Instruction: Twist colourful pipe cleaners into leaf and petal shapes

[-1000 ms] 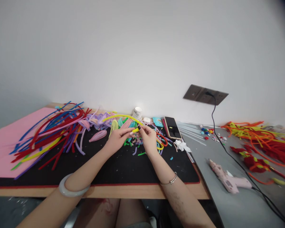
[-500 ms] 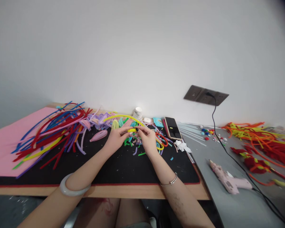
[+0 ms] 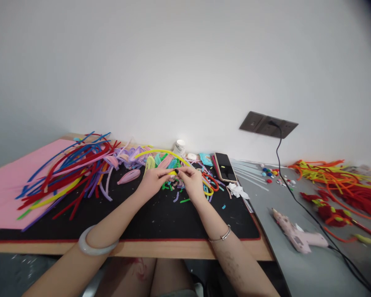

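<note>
My left hand (image 3: pixel 154 180) and my right hand (image 3: pixel 190 178) meet fingertip to fingertip above the black mat. Both pinch a yellow pipe cleaner (image 3: pixel 160 153), whose long free end arches up and back to the left over the heap. A short bit of yellow shows between my fingers; the rest of the grip is hidden. Beneath and behind my hands lie small cut pieces of pipe cleaner (image 3: pixel 179 193) in green, purple and other colours. Left of my left hand rests a pink looped petal shape (image 3: pixel 129 176).
Loose pipe cleaners (image 3: pixel 71 165) spread over pink sheets (image 3: pixel 6 198) at left. A paper cup (image 3: pixel 179 147) and a phone (image 3: pixel 225 167) stand and lie at the back. On the grey table to the right are a glue gun (image 3: pixel 298 235), pom-poms (image 3: pixel 270 173) and a red-orange pile (image 3: pixel 352 189).
My fingers have shifted slightly around the yellow pipe cleaner, and less yellow shows between them. The other things lie as before.
</note>
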{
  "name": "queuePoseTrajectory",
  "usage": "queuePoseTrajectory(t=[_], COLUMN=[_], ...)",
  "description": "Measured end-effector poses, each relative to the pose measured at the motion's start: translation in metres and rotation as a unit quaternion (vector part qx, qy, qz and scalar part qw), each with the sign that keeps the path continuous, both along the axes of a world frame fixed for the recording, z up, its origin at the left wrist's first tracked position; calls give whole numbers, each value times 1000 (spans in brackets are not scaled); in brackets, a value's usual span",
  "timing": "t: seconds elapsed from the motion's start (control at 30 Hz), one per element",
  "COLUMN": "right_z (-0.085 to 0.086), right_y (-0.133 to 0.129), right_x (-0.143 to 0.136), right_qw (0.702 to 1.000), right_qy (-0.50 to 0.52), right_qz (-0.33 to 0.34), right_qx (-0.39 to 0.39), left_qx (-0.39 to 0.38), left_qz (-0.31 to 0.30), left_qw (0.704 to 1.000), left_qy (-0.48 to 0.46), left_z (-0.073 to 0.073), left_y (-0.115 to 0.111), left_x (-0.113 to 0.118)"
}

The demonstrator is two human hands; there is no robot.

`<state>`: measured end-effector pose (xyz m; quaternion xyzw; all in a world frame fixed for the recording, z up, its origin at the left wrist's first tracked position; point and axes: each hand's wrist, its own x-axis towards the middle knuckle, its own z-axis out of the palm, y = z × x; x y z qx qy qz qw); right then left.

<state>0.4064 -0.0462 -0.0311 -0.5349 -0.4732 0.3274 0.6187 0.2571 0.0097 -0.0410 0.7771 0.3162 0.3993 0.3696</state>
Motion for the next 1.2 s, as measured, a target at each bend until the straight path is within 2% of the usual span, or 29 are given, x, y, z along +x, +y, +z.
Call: queuePoseTrajectory(t=[0.17,0.3,0.47,0.6,0.7,0.87,1.03,1.2], right_z=[6,6,8,12,12,9,9,7], right_y=[-1,1,-1,-5,-7,-8,-9,-9], right_x=[1,1,-1,-1,0,0,0,0], right_qw=[1000,1000,998,997,994,989,988,987], right_qy=[-21,2,-1,-32,-62,-119,-128,-128], right_qz=[7,10,45,-3,-24,-32,-46,-60], right_qx=[15,26,48,77,86,85,77,81], left_qx=[0,-43,-69,-133,-150,-117,-100,-14], left_qz=[28,2,7,-4,-25,-48,-52,-11], left_qw=[999,996,996,986,981,984,987,999], left_qy=[-16,-80,-62,-103,-122,-128,-111,-49], left_z=[4,2,5,8,7,8,11,13], left_y=[-2,-3,-4,-5,-6,-8,-12,-13], left_x=[1,2,1,2,2,2,2,-1])
